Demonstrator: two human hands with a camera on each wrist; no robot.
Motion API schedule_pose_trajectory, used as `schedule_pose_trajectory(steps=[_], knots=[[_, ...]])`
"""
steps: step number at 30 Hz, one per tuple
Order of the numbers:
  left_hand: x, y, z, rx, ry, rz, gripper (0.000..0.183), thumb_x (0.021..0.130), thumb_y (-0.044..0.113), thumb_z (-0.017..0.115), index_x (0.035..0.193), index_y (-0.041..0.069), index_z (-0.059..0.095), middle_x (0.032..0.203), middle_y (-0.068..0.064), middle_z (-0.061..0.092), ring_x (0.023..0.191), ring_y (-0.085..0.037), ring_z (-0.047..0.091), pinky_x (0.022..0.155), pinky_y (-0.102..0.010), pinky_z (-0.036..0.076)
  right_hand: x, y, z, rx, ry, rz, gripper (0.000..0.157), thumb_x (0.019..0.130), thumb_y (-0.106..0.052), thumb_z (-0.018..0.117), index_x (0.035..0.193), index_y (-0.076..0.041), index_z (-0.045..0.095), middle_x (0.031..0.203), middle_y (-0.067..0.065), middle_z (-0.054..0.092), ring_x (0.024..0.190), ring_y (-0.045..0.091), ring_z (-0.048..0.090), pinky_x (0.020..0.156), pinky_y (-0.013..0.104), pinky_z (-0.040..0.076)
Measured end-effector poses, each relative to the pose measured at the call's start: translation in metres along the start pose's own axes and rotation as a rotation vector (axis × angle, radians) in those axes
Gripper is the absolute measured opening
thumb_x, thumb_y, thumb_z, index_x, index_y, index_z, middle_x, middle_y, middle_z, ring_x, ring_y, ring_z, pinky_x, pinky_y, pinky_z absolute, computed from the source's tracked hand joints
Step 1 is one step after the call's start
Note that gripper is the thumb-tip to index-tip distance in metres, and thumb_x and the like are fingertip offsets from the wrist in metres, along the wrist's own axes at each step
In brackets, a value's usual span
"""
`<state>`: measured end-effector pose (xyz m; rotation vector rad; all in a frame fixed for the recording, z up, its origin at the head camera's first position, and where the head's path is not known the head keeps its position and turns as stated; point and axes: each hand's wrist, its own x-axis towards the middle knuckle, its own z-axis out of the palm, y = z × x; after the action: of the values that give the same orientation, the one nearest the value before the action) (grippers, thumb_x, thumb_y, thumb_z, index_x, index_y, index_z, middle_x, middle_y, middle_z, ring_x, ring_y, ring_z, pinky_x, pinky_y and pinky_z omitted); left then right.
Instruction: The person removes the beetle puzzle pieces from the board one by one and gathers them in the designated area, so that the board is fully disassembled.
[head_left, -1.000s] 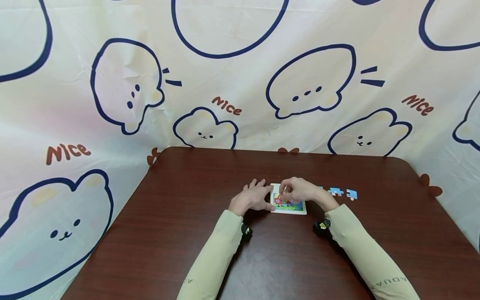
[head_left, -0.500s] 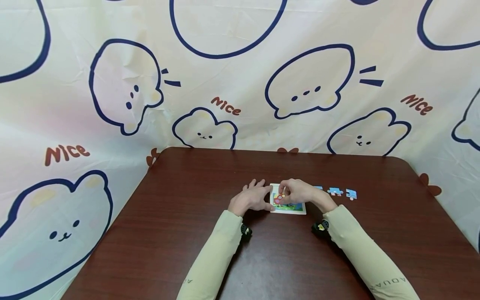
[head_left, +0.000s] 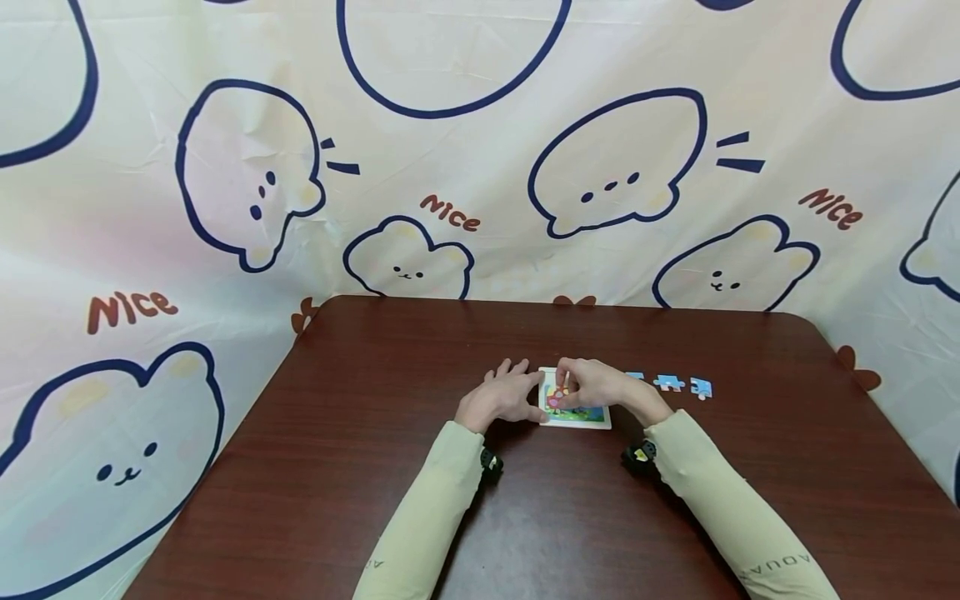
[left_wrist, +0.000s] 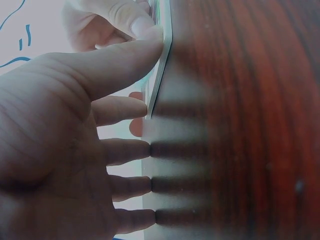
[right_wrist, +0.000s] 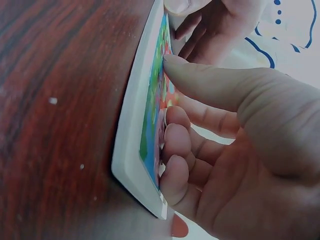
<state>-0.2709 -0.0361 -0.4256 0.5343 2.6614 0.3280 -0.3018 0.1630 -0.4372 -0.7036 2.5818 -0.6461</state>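
A white-framed jigsaw puzzle (head_left: 576,426) with a colourful picture lies on the table between the two hands. My left hand (head_left: 504,396) rests at its left edge, fingers spread and fairly straight. In the left wrist view, the thumb (left_wrist: 135,57) lies on the frame, the index fingertip touches its side, and the other fingertips stand on the table. Over the picture, my right hand (head_left: 597,385) has bent fingers. Thumb and fingers of that hand pinch a red and yellow puzzle piece (right_wrist: 170,92) low on the board, partly hidden by the fingers.
Loose blue puzzle pieces lie in a row right of the board: one (head_left: 669,382), another (head_left: 701,388), and a third (head_left: 635,375) partly behind the right hand. The brown table (head_left: 375,467) backs onto a printed cloth (head_left: 495,167).
Only small motion shows: my right hand's fingers shift slightly over the picture, uncovering more of the blue piece behind the hand. The left hand keeps its place on the frame.
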Motion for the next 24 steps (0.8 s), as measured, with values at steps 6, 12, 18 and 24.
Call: schedule_pose_trajectory(steps=[6,12,18,24], knots=[[0.0014,-0.0010,0.0008,0.012,0.006,-0.001,0.077,0.090,0.051,0.066,0.155,0.028,0.031,0.165,-0.008,0.017,0.153,-0.036,0.010,0.121,-0.056,0.017,0.0002,0.0009,0.0005,0.008,0.003,-0.017,0.027,0.088,-0.023,0.075,0.100,-0.013,0.052,0.076,0.002,0.059,0.063,0.014,0.052,0.059,0.027,0.042],[0.0016,-0.0009,0.0008,0.014,0.005,0.003,0.077,0.090,0.051,0.066,0.155,0.028,0.032,0.165,-0.008,0.017,0.153,-0.037,0.010,0.121,-0.056,0.017,0.0005,0.0027,0.0012,0.019,0.013,-0.018,0.028,0.088,-0.024,0.075,0.098,-0.015,0.051,0.075,0.002,0.058,0.063,0.014,0.051,0.058,0.027,0.040],[0.0016,-0.0012,0.0009,0.005,0.010,0.005,0.077,0.090,0.050,0.066,0.155,0.027,0.032,0.165,-0.008,0.017,0.153,-0.037,0.010,0.121,-0.056,0.017,0.0015,0.0057,0.0007,0.047,0.018,-0.043,0.020,0.091,-0.022,0.069,0.095,-0.014,0.051,0.073,0.002,0.055,0.061,0.015,0.049,0.057,0.027,0.038],[0.0019,-0.0020,0.0012,-0.008,0.008,0.009,0.076,0.090,0.050,0.066,0.155,0.027,0.032,0.166,-0.008,0.016,0.153,-0.036,0.009,0.121,-0.055,0.016,0.0015,0.0096,-0.0005,0.126,-0.005,-0.054,0.016,0.096,-0.021,0.063,0.092,-0.013,0.050,0.066,0.001,0.050,0.053,0.015,0.046,0.051,0.026,0.036]])
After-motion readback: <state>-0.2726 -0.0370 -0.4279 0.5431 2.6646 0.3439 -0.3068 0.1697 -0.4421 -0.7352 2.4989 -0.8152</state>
